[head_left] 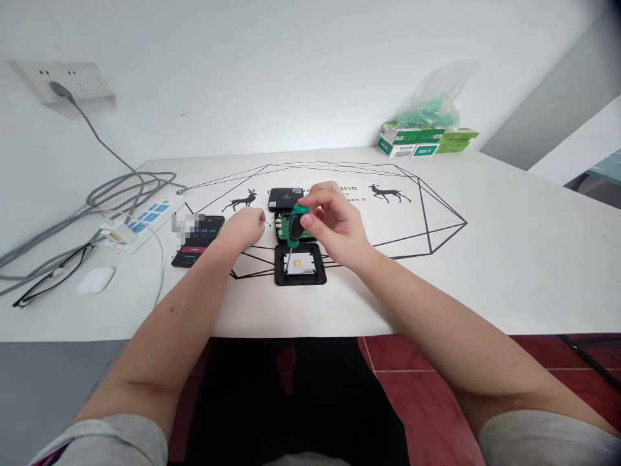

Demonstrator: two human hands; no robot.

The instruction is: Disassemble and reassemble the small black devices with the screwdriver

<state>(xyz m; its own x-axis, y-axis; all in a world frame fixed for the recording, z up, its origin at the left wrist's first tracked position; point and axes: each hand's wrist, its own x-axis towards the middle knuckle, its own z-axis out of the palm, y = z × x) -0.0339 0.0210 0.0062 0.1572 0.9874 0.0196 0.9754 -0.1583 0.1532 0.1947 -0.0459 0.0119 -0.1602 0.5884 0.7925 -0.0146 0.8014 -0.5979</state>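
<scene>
Two hands work over a small opened device: the right hand (334, 223) grips a green-handled screwdriver (295, 228), its tip down in the square black casing (300, 265) near the table edge, while the left hand (246, 228) rests curled, holding nothing, beside the green circuit board (283, 226). Close around lie a black lid (286, 198) behind, a phone (198, 240) just left, and farther off a power strip (145, 220) with cables, glasses (51, 275) and green boxes (417, 139).

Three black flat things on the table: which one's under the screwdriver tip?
The open square shell nearest the table's front edge, not the closed box behind or phone at left.
</scene>
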